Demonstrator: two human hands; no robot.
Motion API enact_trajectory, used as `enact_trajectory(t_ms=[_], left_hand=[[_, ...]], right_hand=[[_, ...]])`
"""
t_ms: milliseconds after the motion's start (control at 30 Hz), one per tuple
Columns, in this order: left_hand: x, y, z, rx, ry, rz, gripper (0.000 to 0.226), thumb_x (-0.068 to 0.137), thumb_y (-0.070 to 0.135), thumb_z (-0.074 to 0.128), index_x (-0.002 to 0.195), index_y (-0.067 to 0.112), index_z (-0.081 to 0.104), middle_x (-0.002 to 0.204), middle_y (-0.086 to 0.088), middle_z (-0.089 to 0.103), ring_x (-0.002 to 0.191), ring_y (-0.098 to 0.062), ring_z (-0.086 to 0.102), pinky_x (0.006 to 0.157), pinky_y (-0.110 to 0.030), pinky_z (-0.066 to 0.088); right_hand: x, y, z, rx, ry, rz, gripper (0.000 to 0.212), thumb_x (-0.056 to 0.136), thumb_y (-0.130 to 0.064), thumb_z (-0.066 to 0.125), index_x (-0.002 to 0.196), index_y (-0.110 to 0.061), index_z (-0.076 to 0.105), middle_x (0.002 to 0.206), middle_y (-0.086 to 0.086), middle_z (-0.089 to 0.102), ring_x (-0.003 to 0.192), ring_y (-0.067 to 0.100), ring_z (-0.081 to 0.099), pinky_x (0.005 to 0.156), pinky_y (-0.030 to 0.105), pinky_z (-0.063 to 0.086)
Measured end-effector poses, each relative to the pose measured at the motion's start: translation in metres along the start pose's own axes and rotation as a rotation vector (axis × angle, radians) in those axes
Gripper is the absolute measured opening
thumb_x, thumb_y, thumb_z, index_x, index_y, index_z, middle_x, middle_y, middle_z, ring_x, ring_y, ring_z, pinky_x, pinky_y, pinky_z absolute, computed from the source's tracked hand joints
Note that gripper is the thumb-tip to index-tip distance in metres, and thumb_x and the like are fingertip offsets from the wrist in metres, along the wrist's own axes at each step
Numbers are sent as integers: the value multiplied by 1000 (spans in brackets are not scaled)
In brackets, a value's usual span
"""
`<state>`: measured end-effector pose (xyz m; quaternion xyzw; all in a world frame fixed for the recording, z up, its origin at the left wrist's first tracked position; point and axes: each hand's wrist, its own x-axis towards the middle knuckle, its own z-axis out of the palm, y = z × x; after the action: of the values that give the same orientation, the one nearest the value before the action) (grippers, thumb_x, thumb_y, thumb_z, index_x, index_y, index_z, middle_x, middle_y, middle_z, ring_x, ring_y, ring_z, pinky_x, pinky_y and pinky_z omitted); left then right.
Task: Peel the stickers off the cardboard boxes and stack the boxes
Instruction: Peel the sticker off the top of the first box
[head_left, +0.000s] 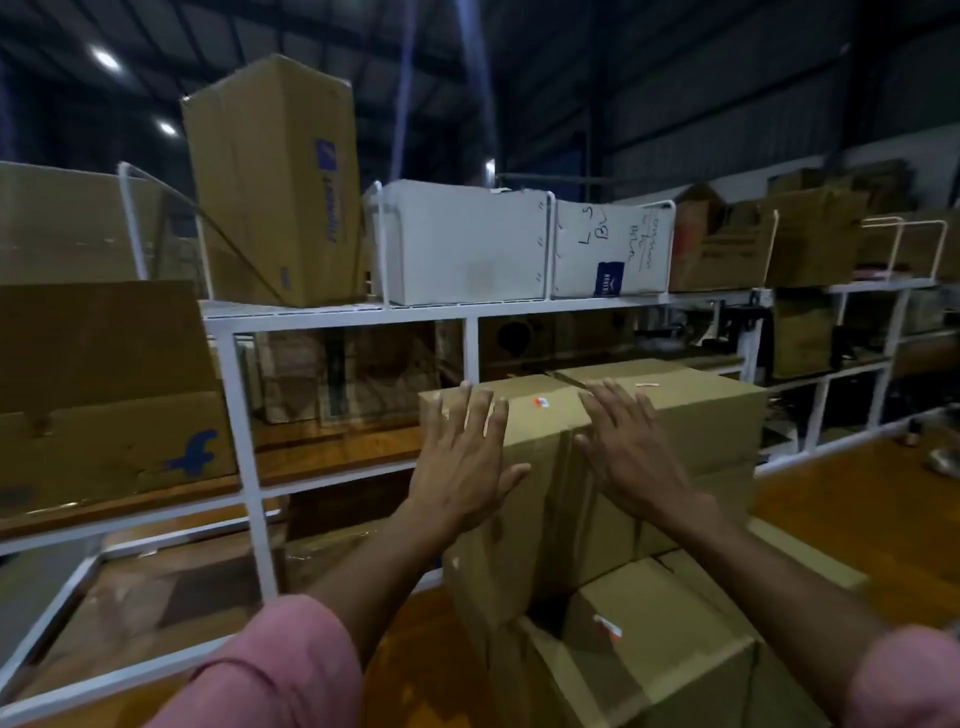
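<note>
A brown cardboard box (696, 415) sits on top of a stack in front of me. A small red and white sticker scrap (541, 402) shows on its upper face. My left hand (462, 457) lies flat against the box's near left corner, fingers spread. My right hand (631, 449) presses flat on the box to the right of the taped seam, fingers apart. Neither hand grips anything. Below, a lower box (654, 623) carries an orange and white sticker (609, 626) on its top. Both forearms reach out of pink sleeves.
A white metal shelf rack (467, 312) stands behind the stack, holding a tall brown box (275, 176), two white boxes (462, 244) and more cartons to the right. A large brown box with a blue logo (114, 447) sits at the left. The floor is orange-brown.
</note>
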<state>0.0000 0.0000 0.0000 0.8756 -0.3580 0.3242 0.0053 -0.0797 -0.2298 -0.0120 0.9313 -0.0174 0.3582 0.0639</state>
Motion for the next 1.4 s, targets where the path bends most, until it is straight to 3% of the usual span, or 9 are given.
enact_trajectory(t_ms=[100, 233, 400, 500, 567, 700, 933, 1033, 1400], left_hand=[[9, 11, 10, 8, -92, 11, 87, 94, 71, 34, 157, 15, 11, 165, -11, 14, 154, -33, -2, 120, -62, 0], [11, 6, 18, -72, -114, 54, 75, 92, 61, 53, 152, 24, 25, 158, -5, 31, 149, -28, 20, 122, -58, 13], [6, -29, 19, -156, -151, -23, 75, 89, 49, 65, 149, 28, 26, 158, 0, 30, 145, -23, 27, 119, -51, 28], [1, -48, 17, -204, -247, -103, 84, 87, 43, 71, 152, 26, 20, 158, 0, 23, 145, -24, 24, 112, -51, 40], [-1, -52, 15, -207, -305, -130, 96, 84, 43, 75, 156, 27, 13, 157, -1, 17, 144, -25, 21, 110, -50, 43], [-1, -47, 15, -200, -331, -180, 105, 78, 50, 79, 157, 31, 14, 155, -3, 14, 142, -26, 20, 108, -50, 42], [-22, -50, 22, -204, -271, -214, 101, 84, 51, 73, 160, 24, 12, 168, -1, 12, 153, -23, 10, 121, -50, 25], [-45, -59, 17, -220, -239, -223, 96, 87, 48, 71, 160, 24, 13, 168, 1, 10, 154, -20, 6, 119, -55, 28], [-182, -162, -46, -148, -239, -333, 92, 89, 42, 71, 159, 23, 15, 168, -1, 12, 154, -21, 7, 122, -51, 24]], right_hand=[[1, 5, 8, 21, -14, -2, 62, 103, -47, 26, 154, -12, 30, 160, 14, 34, 152, 30, 25, 122, 57, 22], [1, 11, 25, 36, -41, -18, 67, 100, -52, 26, 154, -12, 30, 160, 14, 34, 152, 30, 25, 123, 56, 21], [7, 19, 34, 63, -82, 11, 77, 94, -63, 26, 155, -16, 29, 161, 11, 32, 153, 30, 20, 122, 61, 15], [12, 19, 39, 124, -126, 0, 80, 93, -66, 44, 157, -23, 23, 165, 7, 23, 155, 28, 11, 121, 65, 12], [17, 14, 38, 219, -171, -16, 84, 89, -63, 57, 157, -28, 20, 166, 4, 17, 155, 26, 7, 120, 64, 21], [28, 3, 33, 334, -180, -18, 85, 83, -57, 71, 151, -26, 32, 163, 1, 18, 154, 24, 5, 114, 59, 37], [33, -8, 29, 409, -148, -31, 81, 75, -50, 82, 142, -22, 46, 160, 1, 34, 154, 25, 17, 118, 57, 33], [31, -28, 26, 429, -111, -59, 79, 73, -49, 84, 139, -21, 50, 156, 1, 41, 152, 27, 22, 119, 56, 32], [25, -197, 11, 553, -47, -197, 78, 68, -44, 89, 132, -14, 56, 147, 6, 52, 147, 32, 33, 115, 56, 36]])
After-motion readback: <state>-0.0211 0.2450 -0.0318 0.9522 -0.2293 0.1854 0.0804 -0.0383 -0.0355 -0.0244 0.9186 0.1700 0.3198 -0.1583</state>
